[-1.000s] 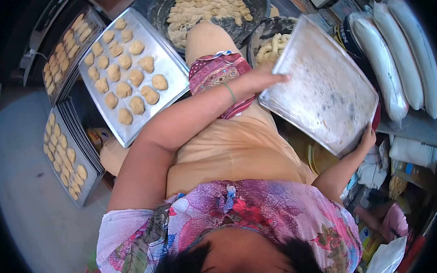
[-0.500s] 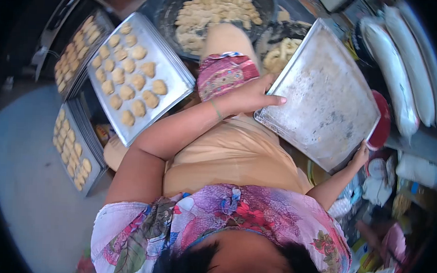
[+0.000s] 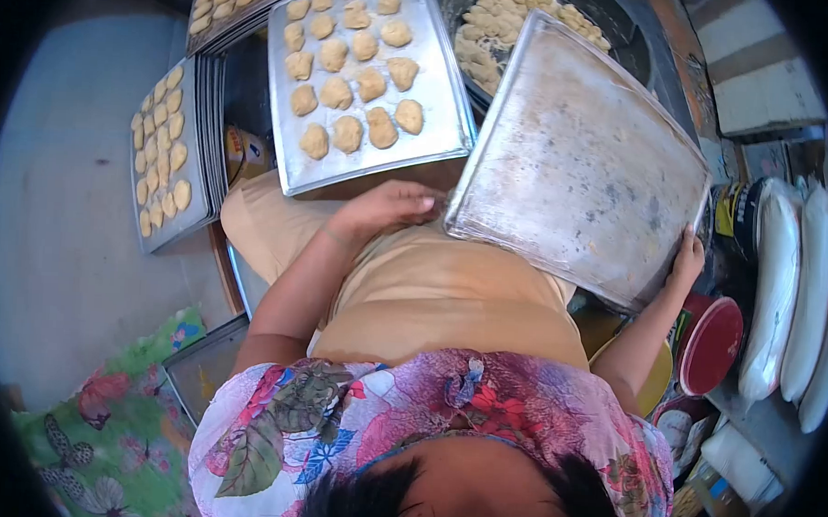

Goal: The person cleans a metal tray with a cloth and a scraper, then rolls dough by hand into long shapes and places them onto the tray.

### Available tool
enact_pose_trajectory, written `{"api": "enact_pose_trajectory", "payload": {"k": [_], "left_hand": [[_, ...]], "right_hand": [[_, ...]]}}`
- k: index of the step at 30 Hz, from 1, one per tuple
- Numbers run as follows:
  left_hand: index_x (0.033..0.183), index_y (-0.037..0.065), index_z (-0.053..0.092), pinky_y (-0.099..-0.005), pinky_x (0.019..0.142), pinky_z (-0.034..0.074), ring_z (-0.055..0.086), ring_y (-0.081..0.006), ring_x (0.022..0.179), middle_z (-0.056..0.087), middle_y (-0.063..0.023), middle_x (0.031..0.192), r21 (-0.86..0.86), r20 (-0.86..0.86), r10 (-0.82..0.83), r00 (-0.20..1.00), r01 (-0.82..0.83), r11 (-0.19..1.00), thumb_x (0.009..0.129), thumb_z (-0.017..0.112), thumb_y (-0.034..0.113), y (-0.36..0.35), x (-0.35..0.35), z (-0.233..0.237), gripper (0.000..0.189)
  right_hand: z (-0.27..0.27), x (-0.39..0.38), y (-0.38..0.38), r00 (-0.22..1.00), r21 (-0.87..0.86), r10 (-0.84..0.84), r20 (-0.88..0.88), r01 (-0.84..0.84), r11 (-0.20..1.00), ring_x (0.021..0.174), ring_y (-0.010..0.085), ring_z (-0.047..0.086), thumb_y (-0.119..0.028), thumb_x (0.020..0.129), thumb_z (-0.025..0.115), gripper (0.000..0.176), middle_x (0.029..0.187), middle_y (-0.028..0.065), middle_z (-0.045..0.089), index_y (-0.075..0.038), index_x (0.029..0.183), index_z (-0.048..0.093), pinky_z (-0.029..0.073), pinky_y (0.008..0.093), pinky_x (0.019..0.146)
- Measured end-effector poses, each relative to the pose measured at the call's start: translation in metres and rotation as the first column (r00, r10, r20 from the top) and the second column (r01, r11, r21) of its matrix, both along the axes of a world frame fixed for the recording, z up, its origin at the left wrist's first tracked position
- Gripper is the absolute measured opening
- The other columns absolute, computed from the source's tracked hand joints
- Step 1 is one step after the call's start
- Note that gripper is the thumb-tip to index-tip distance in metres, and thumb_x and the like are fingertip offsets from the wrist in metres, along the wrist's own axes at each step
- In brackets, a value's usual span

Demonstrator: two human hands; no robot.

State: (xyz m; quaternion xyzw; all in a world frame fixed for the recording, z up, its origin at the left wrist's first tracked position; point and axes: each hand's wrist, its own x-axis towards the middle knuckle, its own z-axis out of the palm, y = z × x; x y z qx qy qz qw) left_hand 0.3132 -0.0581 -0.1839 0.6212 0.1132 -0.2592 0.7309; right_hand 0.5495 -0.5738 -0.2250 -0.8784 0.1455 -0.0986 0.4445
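An empty, stained metal tray (image 3: 584, 164) lies tilted over the lap. My right hand (image 3: 686, 261) grips its lower right edge. Just off the tray's left corner is my left hand (image 3: 393, 207), fingers loosely bent and nothing seen in them. Beyond that hand, a metal tray (image 3: 293, 165) bears rows of dough pieces (image 3: 335, 93). Part of a dark basin (image 3: 630, 60) of dough pieces (image 3: 498, 22) shows behind the empty tray.
Stacked trays with dough stand at the left (image 3: 194, 221) and top left (image 3: 220, 42). Long white packages (image 3: 771, 293), a red round lid (image 3: 712, 345) and a yellow container (image 3: 653, 380) are at the right. A floral cloth (image 3: 120, 430) lies lower left.
My left hand has let go of the empty tray and moved left. The view has turned, bringing the dough trays nearer the top and the floral cloth into sight.
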Motion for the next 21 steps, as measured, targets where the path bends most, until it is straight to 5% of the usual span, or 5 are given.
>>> {"api": "enact_pose_trajectory", "payload": {"k": [2, 4, 7, 10, 21], "left_hand": [[0.121, 0.0, 0.054, -0.033, 0.096, 0.038, 0.052, -0.0251, 0.109, 0.056, -0.0161, 0.119, 0.311, 0.035, -0.055, 0.998, 0.041, 0.949, 0.089, 0.055, 0.033, 0.008, -0.021, -0.038, 0.046], [0.121, 0.003, 0.055, -0.0372, 0.1, 0.035, 0.048, -0.0332, 0.115, 0.05, -0.0215, 0.126, 0.823, -0.013, -0.235, 0.972, 0.144, 0.55, 0.089, 0.053, 0.038, 0.026, -0.042, -0.066, 0.047], [0.117, 0.004, 0.057, -0.036, 0.092, 0.042, 0.048, -0.0302, 0.115, 0.039, -0.0191, 0.136, 0.98, -0.155, -0.106, 0.982, 0.166, 0.106, 0.087, 0.055, 0.034, 0.037, -0.041, -0.078, 0.043], [0.115, 0.006, 0.059, -0.0361, 0.095, 0.04, 0.048, -0.0303, 0.117, 0.043, -0.0185, 0.133, 0.821, 0.022, 0.268, 0.963, -0.17, 0.544, 0.087, 0.052, 0.038, 0.081, -0.031, -0.131, 0.043], [0.111, 0.009, 0.062, -0.0376, 0.091, 0.044, 0.053, -0.0311, 0.111, 0.051, -0.0172, 0.125, 0.754, -0.239, 0.408, 0.881, -0.096, 0.649, 0.087, 0.051, 0.036, 0.111, -0.049, -0.259, 0.038]], "right_hand": [[0.009, 0.003, -0.006, 0.999, 0.056, 0.013, -0.036, -0.011, 0.998, 0.073, 0.0146, 0.051, -0.042, 0.084, 0.061, 0.048, 0.079, 0.0078, 0.061, 0.006, 0.089, 0.064, 0.042, 0.0287, 0.07], [-0.002, 0.008, -0.019, 0.998, 0.086, 0.026, -0.061, -0.02, 0.996, 0.074, 0.0145, 0.051, -0.041, 0.085, 0.061, 0.048, 0.081, 0.0083, 0.061, 0.007, 0.09, 0.064, 0.042, 0.029, 0.069], [-0.003, 0.011, -0.021, 0.997, 0.102, 0.04, -0.059, -0.034, 0.994, 0.074, 0.0144, 0.051, -0.041, 0.085, 0.06, 0.049, 0.081, 0.0082, 0.061, 0.007, 0.091, 0.063, 0.042, 0.029, 0.069], [0.006, 0.017, -0.017, 0.996, 0.059, 0.064, -0.056, -0.061, 0.996, 0.074, 0.0142, 0.052, -0.042, 0.086, 0.059, 0.05, 0.081, 0.0081, 0.061, 0.008, 0.092, 0.062, 0.042, 0.0286, 0.068], [0.039, 0.018, 0.011, 0.986, 0.049, 0.102, -0.13, -0.096, 0.994, 0.086, 0.0186, 0.055, -0.039, 0.089, 0.056, 0.05, 0.097, 0.0121, 0.061, 0.008, 0.107, 0.058, 0.044, 0.0298, 0.078]]}}
